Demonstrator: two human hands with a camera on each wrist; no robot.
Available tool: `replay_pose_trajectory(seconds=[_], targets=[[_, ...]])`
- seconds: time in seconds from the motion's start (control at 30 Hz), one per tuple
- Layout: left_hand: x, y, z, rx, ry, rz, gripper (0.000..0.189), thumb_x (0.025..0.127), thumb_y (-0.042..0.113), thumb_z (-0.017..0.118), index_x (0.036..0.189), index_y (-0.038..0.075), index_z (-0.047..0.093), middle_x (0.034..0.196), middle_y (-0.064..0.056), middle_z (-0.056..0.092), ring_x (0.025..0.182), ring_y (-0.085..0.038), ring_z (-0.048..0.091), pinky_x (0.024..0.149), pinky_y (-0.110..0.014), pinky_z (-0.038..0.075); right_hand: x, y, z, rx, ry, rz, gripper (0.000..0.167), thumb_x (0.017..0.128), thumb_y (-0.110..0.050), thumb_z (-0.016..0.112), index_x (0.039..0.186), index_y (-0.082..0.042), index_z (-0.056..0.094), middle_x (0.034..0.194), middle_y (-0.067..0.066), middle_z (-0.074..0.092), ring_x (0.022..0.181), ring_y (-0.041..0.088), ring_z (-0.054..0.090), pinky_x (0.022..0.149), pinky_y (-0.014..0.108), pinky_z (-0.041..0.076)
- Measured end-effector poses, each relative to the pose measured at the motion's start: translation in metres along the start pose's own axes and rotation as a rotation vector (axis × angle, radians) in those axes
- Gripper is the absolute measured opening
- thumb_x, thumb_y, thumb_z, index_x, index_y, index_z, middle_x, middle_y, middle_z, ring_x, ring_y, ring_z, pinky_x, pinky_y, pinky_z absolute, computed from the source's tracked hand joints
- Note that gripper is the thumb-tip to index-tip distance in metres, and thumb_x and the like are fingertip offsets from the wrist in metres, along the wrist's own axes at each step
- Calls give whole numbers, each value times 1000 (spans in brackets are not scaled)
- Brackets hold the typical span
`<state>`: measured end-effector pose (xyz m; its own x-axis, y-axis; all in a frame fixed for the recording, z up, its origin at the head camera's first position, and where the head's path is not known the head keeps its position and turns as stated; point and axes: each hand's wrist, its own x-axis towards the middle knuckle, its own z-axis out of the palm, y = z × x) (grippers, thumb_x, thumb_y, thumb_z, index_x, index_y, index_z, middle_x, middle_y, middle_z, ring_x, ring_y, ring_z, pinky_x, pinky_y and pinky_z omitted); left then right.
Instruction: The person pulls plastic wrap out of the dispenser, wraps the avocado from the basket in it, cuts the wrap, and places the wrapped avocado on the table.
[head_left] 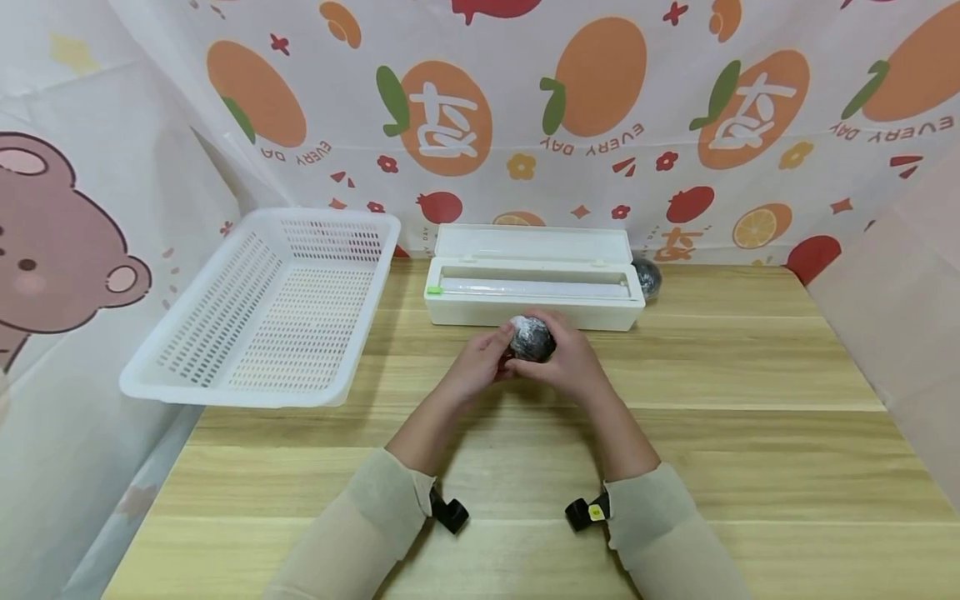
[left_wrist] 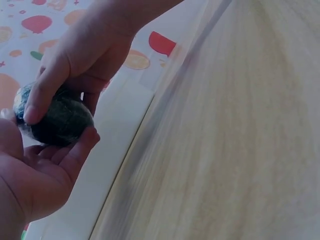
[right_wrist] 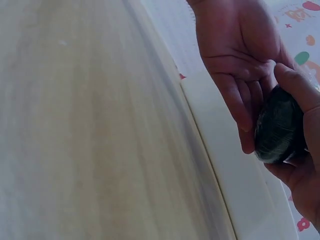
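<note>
A dark oval thing wrapped in cling film (head_left: 533, 339) is held between both hands, just in front of a white cling film dispenser (head_left: 536, 315). My right hand (head_left: 564, 354) grips it from the right, its thumb lying across the film in the left wrist view. From the left, my left hand (head_left: 480, 360) holds it with thumb and fingers; in the right wrist view the fingers (right_wrist: 240, 102) lie along its side. The dispenser's lid (head_left: 532, 243) is raised, showing a roll of film (head_left: 532, 288) and a green slider (head_left: 434, 291).
A white plastic basket (head_left: 360, 333) stands at the left of the wooden table (head_left: 750, 467). Behind the dispenser's right end sits another dark film-wrapped thing (head_left: 647, 278). A fruit-printed cloth (head_left: 525, 125) hangs along the table's back edge.
</note>
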<state>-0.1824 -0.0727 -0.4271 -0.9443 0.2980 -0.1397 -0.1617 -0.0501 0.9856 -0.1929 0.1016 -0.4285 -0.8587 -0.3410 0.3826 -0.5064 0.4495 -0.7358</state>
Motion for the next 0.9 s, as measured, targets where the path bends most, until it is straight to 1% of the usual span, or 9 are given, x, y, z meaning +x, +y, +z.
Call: replay_pose_trajectory(seconds=[0.1, 0.23, 0.33, 0.43, 0.53, 0.63, 0.77, 0.83, 0.9], targets=[[1, -3, 1, -9, 24, -6, 58, 106, 41, 39, 117, -12, 61, 99, -14, 68, 81, -11, 68, 81, -34, 59, 0, 0, 2, -26, 11, 35, 72, 72, -28, 89, 132, -5, 57, 128, 13, 60, 115, 29, 59, 97, 46, 51], [2, -5, 2, -34, 35, -24, 60, 106, 43, 38, 122, -10, 60, 101, -19, 69, 82, -13, 70, 83, -39, 59, 0, -1, 3, -15, 5, 77, 79, 76, -32, 86, 142, -12, 49, 139, 12, 55, 120, 29, 57, 99, 49, 49], [2, -5, 1, -47, 38, -35, 60, 106, 44, 38, 124, -10, 59, 100, -18, 69, 82, -13, 70, 82, -39, 59, 0, -2, 3, -6, -1, 58, 81, 79, -32, 84, 147, -16, 44, 144, 12, 51, 125, 30, 54, 102, 51, 46], [2, -4, 1, -54, 44, -46, 57, 106, 41, 37, 126, -8, 58, 99, -16, 70, 83, -13, 70, 82, -40, 59, 0, 0, 4, 2, -5, 47, 73, 81, -31, 82, 144, -13, 48, 140, 11, 54, 124, 29, 54, 102, 50, 46], [2, -3, 1, -69, 36, -54, 54, 107, 37, 36, 128, -8, 56, 100, -16, 70, 83, -13, 70, 84, -41, 59, 0, 1, 5, 27, 1, 75, 66, 82, -29, 82, 138, -9, 52, 134, 10, 58, 118, 28, 56, 99, 49, 48], [1, 0, 2, -80, 24, -60, 52, 108, 32, 33, 129, -10, 53, 100, -14, 70, 82, -12, 69, 83, -40, 59, 0, 2, 6, 47, 10, 86, 64, 81, -26, 82, 136, -7, 53, 133, 11, 58, 117, 29, 57, 99, 50, 48], [0, 4, 2, -73, 66, -77, 45, 108, 25, 36, 129, -11, 54, 95, -7, 67, 78, -7, 66, 75, -28, 57, 0, 3, 7, -17, 31, 35, 61, 78, -22, 84, 131, -7, 57, 130, 13, 58, 119, 29, 55, 102, 48, 46], [0, 6, 2, -54, 82, -74, 44, 107, 25, 39, 127, -10, 56, 97, -9, 68, 76, -7, 64, 73, -25, 56, 0, 4, 7, -66, 45, 14, 60, 76, -21, 86, 128, -9, 60, 127, 13, 59, 118, 29, 55, 102, 47, 46], [0, 7, 2, -25, 78, -57, 45, 105, 27, 43, 127, -9, 58, 103, -14, 69, 78, -9, 65, 75, -26, 57, 0, 4, 7, -111, 53, 1, 60, 73, -22, 88, 126, -11, 63, 125, 12, 59, 117, 27, 55, 102, 46, 47]])
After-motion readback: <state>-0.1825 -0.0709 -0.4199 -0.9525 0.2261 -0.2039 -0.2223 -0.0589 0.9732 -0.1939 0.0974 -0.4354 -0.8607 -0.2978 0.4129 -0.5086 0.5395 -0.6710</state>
